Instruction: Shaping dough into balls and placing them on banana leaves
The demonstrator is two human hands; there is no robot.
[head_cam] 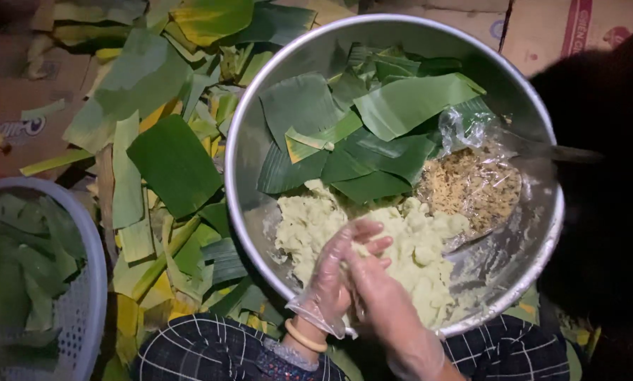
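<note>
While both gloved hands meet at the near rim of the metal basin (260, 92), we note the pale green dough (415, 247) heaped in the basin's near half. Left hand (341, 271) wears a clear plastic glove; its fingers curl loosely around a small lump of that dough, the fingertips (373, 229) resting on the heap itself. Right hand (383, 300), also gloved, lies just beside the left and partly over it, pressed against the same lump; whether its grip is closed or merely cupped we cannot tell, since the fingers are hidden. The main mass of dough extends away from the hands, to the right and toward the basin's centre. Touching the dough's far right edge sits a clear plastic bag (471, 180) holding a brown crumbly filling. Cut banana leaf pieces (373, 127) are stacked in the far half of the basin. More leaf scraps (168, 162) lie scattered on the floor to the left, beside a white mesh basket (83, 303) holding leaves.
</note>
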